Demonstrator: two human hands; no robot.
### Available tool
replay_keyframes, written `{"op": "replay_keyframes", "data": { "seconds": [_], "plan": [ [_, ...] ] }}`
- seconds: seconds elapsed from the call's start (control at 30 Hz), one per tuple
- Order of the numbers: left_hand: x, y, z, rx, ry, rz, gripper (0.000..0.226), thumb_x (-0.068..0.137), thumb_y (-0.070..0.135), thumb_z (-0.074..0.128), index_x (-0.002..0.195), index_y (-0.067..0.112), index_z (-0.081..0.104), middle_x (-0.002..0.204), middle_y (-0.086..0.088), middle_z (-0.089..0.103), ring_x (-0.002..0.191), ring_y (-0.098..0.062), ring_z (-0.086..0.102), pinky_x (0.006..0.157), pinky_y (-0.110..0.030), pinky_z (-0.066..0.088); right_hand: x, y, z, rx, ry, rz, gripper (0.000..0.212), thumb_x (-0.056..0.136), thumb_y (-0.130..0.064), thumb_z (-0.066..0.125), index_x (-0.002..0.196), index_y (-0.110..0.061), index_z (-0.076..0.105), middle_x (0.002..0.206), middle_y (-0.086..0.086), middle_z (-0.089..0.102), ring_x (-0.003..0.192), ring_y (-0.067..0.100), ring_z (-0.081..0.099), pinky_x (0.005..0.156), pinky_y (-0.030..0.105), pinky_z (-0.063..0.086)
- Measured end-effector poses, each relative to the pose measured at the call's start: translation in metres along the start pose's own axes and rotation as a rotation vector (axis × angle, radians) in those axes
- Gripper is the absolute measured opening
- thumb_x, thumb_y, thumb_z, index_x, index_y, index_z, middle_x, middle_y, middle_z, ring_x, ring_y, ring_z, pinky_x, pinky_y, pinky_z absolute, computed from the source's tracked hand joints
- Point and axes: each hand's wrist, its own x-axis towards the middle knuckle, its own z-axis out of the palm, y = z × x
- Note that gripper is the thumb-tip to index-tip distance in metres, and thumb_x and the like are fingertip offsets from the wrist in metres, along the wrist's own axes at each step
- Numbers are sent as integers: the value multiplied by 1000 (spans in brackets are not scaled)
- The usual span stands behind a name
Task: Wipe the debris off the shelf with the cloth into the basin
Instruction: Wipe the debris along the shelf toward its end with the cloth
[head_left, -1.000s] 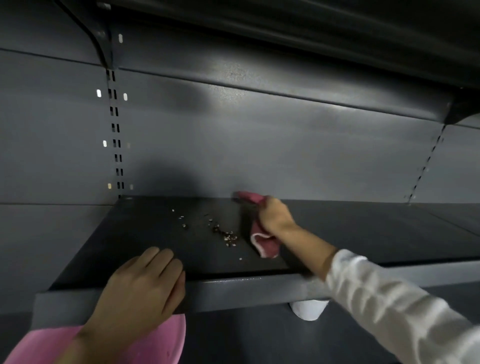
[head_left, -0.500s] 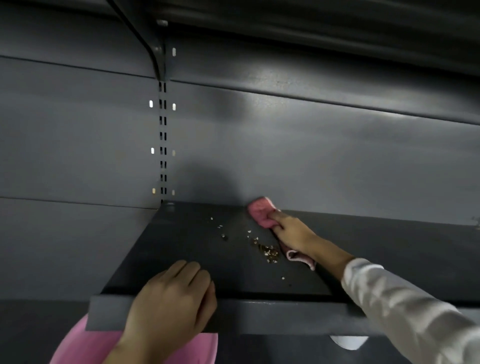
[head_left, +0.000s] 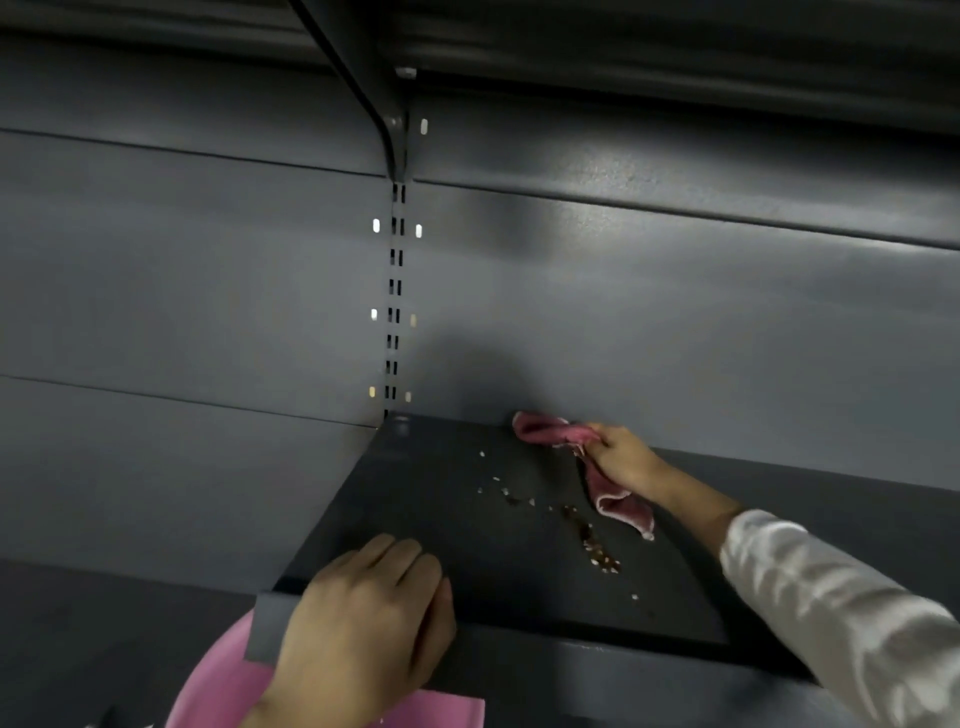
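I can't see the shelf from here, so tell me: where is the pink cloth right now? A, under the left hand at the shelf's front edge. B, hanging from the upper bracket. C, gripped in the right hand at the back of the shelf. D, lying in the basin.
C: the right hand grips the cloth at the back of the shelf, beyond the debris.

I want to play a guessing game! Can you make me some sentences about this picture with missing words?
1. The right hand grips a cloth that is ____ in colour.
2. The debris lies on the dark ____.
3. The left hand rests on the shelf's ____ edge.
4. Below that edge sits a pink ____.

Missing words: pink, shelf, front, basin.
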Motion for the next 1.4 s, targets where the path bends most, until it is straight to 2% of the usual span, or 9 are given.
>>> {"op": "replay_keyframes", "data": {
  "seconds": [0.3,0.43,0.57,0.7,0.87,0.97,1.13,1.27,1.4],
  "plan": [
    [1,3,-1,4,-16,-34,28,70,22,48,43,15,50,46,0,49,41,-18,49,39,-22,32,25,-36,25,41,-156,-135,46,89,3,39,127,-16,56,139,6,52,126,19,48,102,16,30],
    [2,3,-2,23,-10,-43,28,70,23,47,44,15,50,47,0,50,42,-17,51,46,-21,28,18,-55,31,121,-263,-218,45,85,7,36,113,-12,66,126,7,62,103,7,53,72,-13,32],
    [1,4,-2,33,1,-33,28,72,22,47,44,15,50,47,0,50,43,-18,51,52,-24,28,8,-59,17,285,-354,-239,45,82,10,35,98,-11,71,110,11,68,91,11,61,79,6,44],
    [2,4,-2,37,11,-43,29,70,21,47,43,14,50,46,-1,50,41,-18,51,51,-25,28,15,-48,-4,520,-167,-141,42,83,14,31,100,1,66,103,13,64,86,20,60,68,3,50],
    [1,2,-2,25,-5,-41,29,70,22,47,43,14,51,47,-1,50,42,-19,51,43,-24,30,17,-33,11,331,-140,-29,46,84,12,32,109,-4,66,120,16,64,87,14,59,75,6,46],
    [0,2,-3,7,-6,-36,29,72,21,47,44,14,50,47,-1,49,43,-18,51,46,-22,28,5,-36,17,320,-169,-68,47,84,11,31,105,-6,69,118,16,66,75,2,63,63,0,45],
    [0,3,-4,-3,-27,-46,29,73,21,46,46,13,50,48,-2,51,43,-20,51,46,-24,30,-34,-51,21,380,-298,-173,48,76,18,31,101,2,69,117,19,67,113,26,60,103,25,41],
    [-1,4,-3,-19,-30,-49,28,73,21,45,47,12,53,49,-1,54,45,-20,54,42,-26,37,-53,-60,12,411,-298,-249,49,75,19,32,103,1,68,113,22,67,98,18,62,90,16,46],
    [-2,2,-3,-30,-25,-25,30,74,19,44,46,11,52,48,-2,51,43,-20,51,41,-25,35,-55,-45,-27,507,-77,-183,43,80,19,31,107,8,63,103,16,63,73,5,66,79,14,52]
  ]
}}
